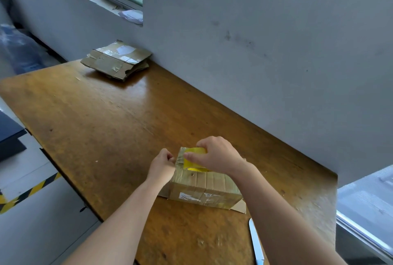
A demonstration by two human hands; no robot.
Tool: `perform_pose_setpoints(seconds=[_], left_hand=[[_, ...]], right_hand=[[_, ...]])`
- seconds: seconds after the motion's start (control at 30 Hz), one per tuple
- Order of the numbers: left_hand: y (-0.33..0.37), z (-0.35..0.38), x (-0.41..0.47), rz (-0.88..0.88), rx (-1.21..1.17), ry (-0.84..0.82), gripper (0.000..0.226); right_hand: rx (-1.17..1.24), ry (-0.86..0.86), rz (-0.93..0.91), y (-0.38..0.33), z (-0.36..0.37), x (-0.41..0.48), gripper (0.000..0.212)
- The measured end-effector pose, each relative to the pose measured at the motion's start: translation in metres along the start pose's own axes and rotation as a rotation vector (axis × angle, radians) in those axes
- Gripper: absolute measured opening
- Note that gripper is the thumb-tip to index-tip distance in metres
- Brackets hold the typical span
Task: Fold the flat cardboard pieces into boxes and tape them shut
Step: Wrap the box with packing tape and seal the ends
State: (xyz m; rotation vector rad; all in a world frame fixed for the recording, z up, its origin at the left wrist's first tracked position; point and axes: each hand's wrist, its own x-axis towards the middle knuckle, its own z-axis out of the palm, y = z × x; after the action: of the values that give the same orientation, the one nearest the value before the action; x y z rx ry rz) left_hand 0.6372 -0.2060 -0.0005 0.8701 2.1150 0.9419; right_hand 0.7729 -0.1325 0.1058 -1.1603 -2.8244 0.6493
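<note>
Right hand (217,156) grips a yellow tape roll (194,160) atop the cardboard box (204,188) under both hands; left hand (162,163) pinches the tape end (179,158) just beside it. Flattened cardboard pieces (117,60) lie far beyond.

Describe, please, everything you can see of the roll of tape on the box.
The tape roll is yellowish and translucent and rests on top of the cardboard box. The right hand holds it from above, curled round it. The left hand pinches beside it at the box's end, seemingly on the pulled-out tape strip.
</note>
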Motion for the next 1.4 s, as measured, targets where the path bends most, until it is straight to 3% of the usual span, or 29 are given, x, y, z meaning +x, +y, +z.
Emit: perform_pose_setpoints(seconds=[0.13,0.23,0.3,0.37,0.47,0.63,0.8,0.93,1.03,1.13,1.27,1.4], left_hand=[[-0.003,-0.005,0.003,-0.134,-0.024,-0.178,0.019],[-0.009,-0.006,0.002,-0.245,-0.017,-0.181,0.024],[-0.012,-0.001,-0.002,-0.186,0.064,-0.049,0.012],[-0.013,0.005,-0.011,-0.068,-0.016,0.165,0.004],[-0.007,0.009,-0.026,0.123,-0.156,0.348,0.012],[-0.004,0.005,-0.036,0.224,0.084,0.31,0.023],[0.002,0.004,-0.036,0.164,0.191,0.256,0.029],[0.016,0.004,-0.025,0.049,-0.062,0.157,0.031],[0.016,0.012,-0.023,0.013,-0.262,0.132,0.029],[0.012,0.018,-0.024,0.031,-0.253,0.183,0.029],[0.009,0.022,-0.024,0.026,-0.259,0.207,0.031],[0.007,0.023,-0.025,0.048,-0.14,0.226,0.033]], right_hand=[[0.023,0.012,-0.02,0.003,0.004,-0.001,0.046],[0.047,0.009,-0.014,0.004,0.005,0.001,0.05],[0.062,0.01,-0.005,0.006,0.005,0.002,0.051],[0.061,0.015,0.005,0.007,0.006,0.002,0.05],[0.067,0.026,0.008,0.007,0.007,0.003,0.051],[0.046,0.033,0.008,0.005,0.006,0.006,0.053],[0.049,0.045,0.0,0.005,0.005,0.004,0.05],[0.049,0.041,-0.014,0.002,0.002,0.003,0.051],[0.108,0.028,-0.013,0.004,0.0,0.001,0.037],[0.183,-0.004,-0.03,0.012,-0.005,-0.001,0.03],[0.22,-0.033,-0.042,0.027,-0.01,-0.004,0.051],[0.213,-0.031,-0.055,0.028,-0.008,-0.01,0.049]])
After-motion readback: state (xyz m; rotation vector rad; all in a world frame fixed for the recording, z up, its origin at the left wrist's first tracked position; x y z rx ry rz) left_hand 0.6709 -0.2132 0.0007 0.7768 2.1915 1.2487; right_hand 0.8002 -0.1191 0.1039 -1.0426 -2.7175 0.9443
